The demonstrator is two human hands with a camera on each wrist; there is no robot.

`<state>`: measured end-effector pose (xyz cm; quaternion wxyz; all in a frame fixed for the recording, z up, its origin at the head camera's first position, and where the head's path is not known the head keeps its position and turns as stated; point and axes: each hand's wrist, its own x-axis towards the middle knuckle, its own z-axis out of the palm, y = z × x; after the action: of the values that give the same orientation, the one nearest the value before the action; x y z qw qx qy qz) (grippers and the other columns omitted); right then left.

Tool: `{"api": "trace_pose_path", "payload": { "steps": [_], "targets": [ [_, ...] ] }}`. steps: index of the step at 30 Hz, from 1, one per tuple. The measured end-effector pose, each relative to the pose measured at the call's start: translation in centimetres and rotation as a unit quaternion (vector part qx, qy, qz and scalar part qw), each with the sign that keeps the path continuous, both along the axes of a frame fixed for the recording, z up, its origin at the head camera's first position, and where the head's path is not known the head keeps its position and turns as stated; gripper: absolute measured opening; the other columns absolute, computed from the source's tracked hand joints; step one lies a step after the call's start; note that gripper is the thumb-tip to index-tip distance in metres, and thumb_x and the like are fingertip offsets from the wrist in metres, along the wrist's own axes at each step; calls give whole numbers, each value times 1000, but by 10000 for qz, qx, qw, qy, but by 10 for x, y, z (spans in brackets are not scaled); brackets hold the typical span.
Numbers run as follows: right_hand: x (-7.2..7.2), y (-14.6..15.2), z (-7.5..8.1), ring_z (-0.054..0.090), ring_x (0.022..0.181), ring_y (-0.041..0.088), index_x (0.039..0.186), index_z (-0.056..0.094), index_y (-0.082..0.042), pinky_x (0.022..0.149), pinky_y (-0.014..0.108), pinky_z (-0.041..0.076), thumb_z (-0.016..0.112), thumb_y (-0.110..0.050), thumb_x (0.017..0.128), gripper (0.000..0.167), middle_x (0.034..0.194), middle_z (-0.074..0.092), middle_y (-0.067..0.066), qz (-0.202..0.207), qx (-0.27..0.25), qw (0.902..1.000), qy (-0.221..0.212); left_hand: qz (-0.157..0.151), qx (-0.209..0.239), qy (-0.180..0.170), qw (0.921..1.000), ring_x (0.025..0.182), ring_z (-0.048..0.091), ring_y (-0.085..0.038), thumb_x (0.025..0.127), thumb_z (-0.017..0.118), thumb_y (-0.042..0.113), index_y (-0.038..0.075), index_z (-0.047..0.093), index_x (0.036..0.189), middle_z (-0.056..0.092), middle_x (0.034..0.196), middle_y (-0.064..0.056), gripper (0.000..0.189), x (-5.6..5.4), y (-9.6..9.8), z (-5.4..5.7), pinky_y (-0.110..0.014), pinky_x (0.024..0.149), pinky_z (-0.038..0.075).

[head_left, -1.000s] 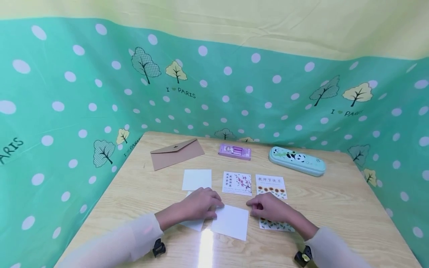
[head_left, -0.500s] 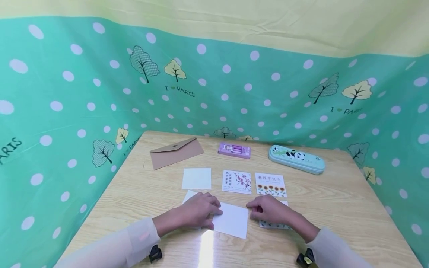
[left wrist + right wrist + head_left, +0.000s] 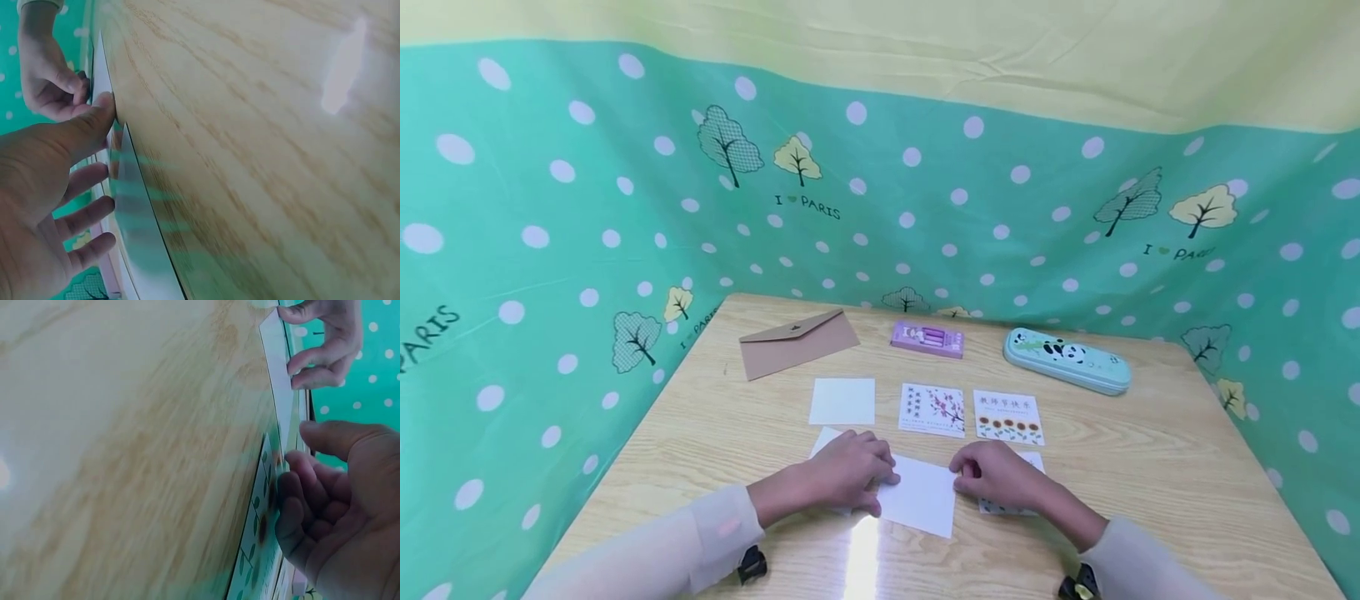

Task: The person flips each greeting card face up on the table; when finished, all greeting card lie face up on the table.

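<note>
A blank white card (image 3: 917, 500) lies slightly turned at the front middle of the table. My left hand (image 3: 850, 471) rests over its left edge, fingers spread and touching the card; in the left wrist view the thumb (image 3: 103, 103) is at the card's edge. Partly beneath that hand is another white card (image 3: 824, 438). My right hand (image 3: 1000, 475) has its index fingertip at the right edge of the blank card, thumb apart from it, other fingers loosely curled, as the right wrist view shows. It covers much of a sunflower card (image 3: 253, 534).
Behind the hands lie a white card (image 3: 842, 402), a blossom-printed card (image 3: 932, 410) and a second sunflower card (image 3: 1008, 417). Farther back are a brown envelope (image 3: 801, 346), a purple box (image 3: 927, 339) and a panda pencil case (image 3: 1066, 360). A patterned cloth (image 3: 880, 208) hangs behind the table.
The right thumb and index finger have spread a little and come up to the white card's right edge. My left hand has shifted only slightly on the card.
</note>
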<state>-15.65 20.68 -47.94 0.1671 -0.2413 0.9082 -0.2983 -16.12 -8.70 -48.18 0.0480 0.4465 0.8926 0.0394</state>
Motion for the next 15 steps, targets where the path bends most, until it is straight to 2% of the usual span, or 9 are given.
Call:
{"api": "trace_pose_path", "payload": {
  "steps": [7,10,15],
  "targets": [
    [3,-6,-1,50,62,3,92,70,-16,59,20,42,76,-17,88,7,70,57,-9,-552,51,9984,-84,68,-26,-116,9999,112,60,-11,73,82,56,33,73,122,70,124,10,55,0,1,0,-24,86,45],
    [4,-9,-2,51,66,4,89,69,-18,60,20,43,77,-18,88,9,74,58,-8,-628,-10,9980,-68,89,-58,-110,9999,113,60,-11,73,82,56,33,73,122,70,124,10,55,0,1,0,-24,86,45],
    [5,-13,-1,51,74,7,91,71,-15,64,21,44,78,-16,87,8,82,58,-7,-722,66,9973,141,81,-74,-93,9999,113,59,-11,73,82,56,33,73,122,69,124,10,55,0,1,2,-25,87,46]
  ]
}}
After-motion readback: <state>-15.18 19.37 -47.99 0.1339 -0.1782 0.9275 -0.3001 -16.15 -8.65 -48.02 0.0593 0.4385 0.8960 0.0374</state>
